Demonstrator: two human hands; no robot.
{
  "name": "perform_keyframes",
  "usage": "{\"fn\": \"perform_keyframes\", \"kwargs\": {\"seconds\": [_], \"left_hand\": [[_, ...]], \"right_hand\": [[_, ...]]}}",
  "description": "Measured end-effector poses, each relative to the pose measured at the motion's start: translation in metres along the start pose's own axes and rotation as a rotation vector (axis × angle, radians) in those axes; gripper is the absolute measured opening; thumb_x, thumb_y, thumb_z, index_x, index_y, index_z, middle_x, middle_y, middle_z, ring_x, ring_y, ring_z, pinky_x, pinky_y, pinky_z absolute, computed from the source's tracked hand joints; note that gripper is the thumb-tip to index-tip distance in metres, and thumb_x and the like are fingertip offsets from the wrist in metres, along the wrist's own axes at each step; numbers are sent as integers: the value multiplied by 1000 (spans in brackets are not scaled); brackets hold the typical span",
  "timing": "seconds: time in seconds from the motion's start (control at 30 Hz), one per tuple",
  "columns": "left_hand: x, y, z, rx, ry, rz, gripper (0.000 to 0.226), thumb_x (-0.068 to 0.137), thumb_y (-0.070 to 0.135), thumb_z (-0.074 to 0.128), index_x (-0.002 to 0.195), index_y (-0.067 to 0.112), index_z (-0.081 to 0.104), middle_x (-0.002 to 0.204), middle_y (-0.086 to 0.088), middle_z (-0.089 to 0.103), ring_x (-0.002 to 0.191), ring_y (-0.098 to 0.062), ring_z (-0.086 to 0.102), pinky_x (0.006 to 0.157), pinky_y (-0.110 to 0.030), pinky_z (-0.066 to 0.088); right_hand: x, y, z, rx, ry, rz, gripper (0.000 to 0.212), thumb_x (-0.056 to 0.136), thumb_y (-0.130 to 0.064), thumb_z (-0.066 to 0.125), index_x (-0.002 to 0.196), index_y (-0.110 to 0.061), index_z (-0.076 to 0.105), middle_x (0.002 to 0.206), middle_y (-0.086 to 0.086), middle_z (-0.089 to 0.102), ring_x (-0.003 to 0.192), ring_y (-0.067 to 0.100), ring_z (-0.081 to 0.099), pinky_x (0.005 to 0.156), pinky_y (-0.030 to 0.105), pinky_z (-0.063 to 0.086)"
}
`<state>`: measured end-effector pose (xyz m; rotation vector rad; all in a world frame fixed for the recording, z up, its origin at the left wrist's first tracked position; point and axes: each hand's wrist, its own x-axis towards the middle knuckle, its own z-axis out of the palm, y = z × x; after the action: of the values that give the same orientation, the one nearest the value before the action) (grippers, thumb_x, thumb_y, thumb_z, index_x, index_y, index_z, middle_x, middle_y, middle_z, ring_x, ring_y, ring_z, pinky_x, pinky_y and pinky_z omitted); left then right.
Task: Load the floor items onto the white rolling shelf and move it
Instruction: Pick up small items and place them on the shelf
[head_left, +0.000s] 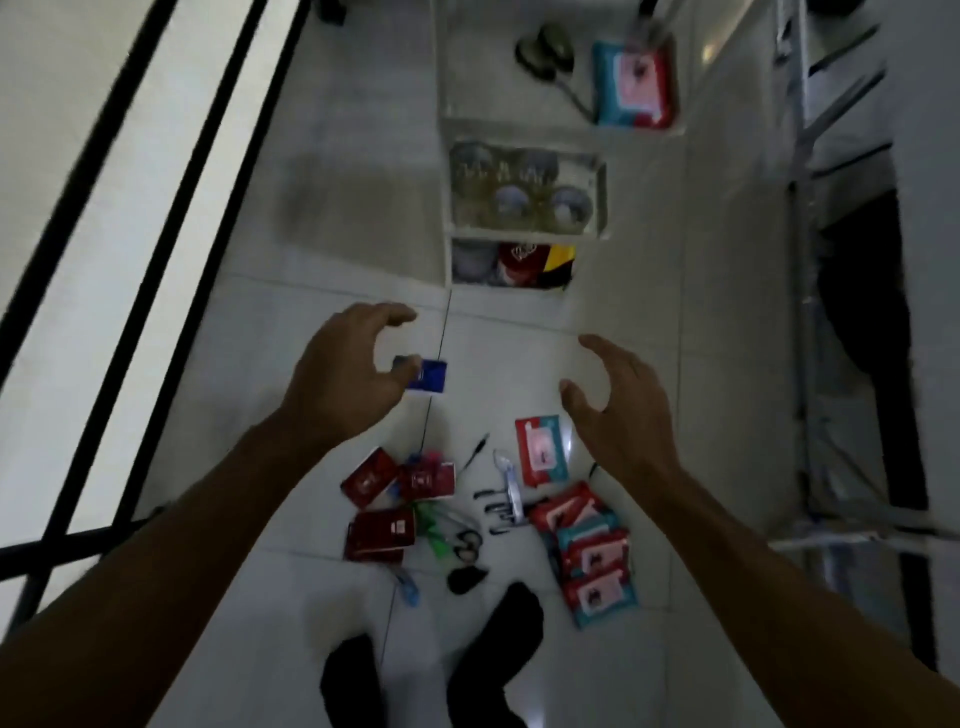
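The white rolling shelf (448, 197) stands ahead on the tiled floor. Its top tier holds a teal-and-red wipes pack (635, 83) and a dark ladle-like tool (545, 54), its middle tier several jars (519, 189), its bottom tier red and yellow packets (535, 265). My left hand (343, 374) and my right hand (618, 410) are both held out above the floor, fingers spread and curved, holding nothing. A small blue box (428, 382) lies on the floor beside my left thumb. Below lie dark red boxes (382, 525), wipes packs (592, 551), pens and scissors (465, 545).
A window with black bars (171, 208) runs along the left. A metal frame and a dark opening (857, 338) stand on the right. My feet in black socks (498, 644) stand just behind the pile of items.
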<state>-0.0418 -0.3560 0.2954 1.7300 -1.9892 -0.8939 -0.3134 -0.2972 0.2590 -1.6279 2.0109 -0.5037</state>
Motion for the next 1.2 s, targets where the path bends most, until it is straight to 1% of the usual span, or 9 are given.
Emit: {"fn": "perform_keyframes", "kwargs": {"seconds": [0.1,0.23,0.4,0.47,0.53,0.67,0.8,0.97,1.2], "left_hand": [[-38,-68,44,49,-100,-30,48,79,17,75,124,9,60,121,-9,62,109,-26,57,94,-42,46],[-78,-161,119,134,-173,-38,49,79,20,75,124,11,60,122,-8,63,109,-25,56,90,-33,42],[-97,-253,230,238,-298,79,46,77,35,62,118,14,62,109,-8,67,94,-25,61,77,-33,46],[-87,-277,268,275,-337,153,50,74,39,59,118,17,62,103,-7,67,88,-24,62,74,-33,48],[-71,-298,305,323,-323,209,55,73,42,57,123,17,60,108,-10,66,94,-28,61,79,-39,49],[-32,-315,361,417,-291,288,54,80,42,60,130,24,53,120,-7,62,110,-28,55,92,-41,40],[-7,-311,397,518,-293,370,60,83,42,62,137,22,45,130,-7,56,117,-27,50,98,-42,35],[-1,-298,421,469,-337,296,66,86,41,61,141,14,37,135,-13,51,121,-32,47,101,-43,36],[-18,-313,409,489,-404,345,51,85,35,60,132,18,48,126,-12,54,112,-29,51,93,-38,39]], "right_hand": [[-34,36,66,8,-68,64,57,88,-33,66,141,-26,45,141,-1,51,127,19,45,105,25,28],[-69,90,170,47,-177,139,59,86,-26,68,140,-22,46,139,4,52,124,23,48,107,36,37],[-89,178,290,-36,-220,142,59,81,-13,71,137,-18,50,130,10,57,115,26,52,89,23,35],[-82,216,320,-73,-248,106,57,79,-8,70,132,-17,54,125,12,59,113,29,54,93,28,41],[-72,251,344,-122,-250,103,50,81,-13,69,129,-19,56,119,14,62,107,31,58,91,39,49],[-41,290,371,-158,-250,120,46,86,-32,64,129,-22,51,114,9,65,97,25,63,87,34,52],[-30,306,376,-182,-235,100,57,82,-47,65,131,-26,42,117,5,64,98,23,63,86,41,54],[-38,311,366,-231,-160,77,69,82,-48,67,139,-24,37,127,9,58,107,26,59,87,35,49],[-54,300,386,-207,-149,82,55,88,-51,61,128,-19,42,118,9,60,97,23,60,78,38,54]]}}
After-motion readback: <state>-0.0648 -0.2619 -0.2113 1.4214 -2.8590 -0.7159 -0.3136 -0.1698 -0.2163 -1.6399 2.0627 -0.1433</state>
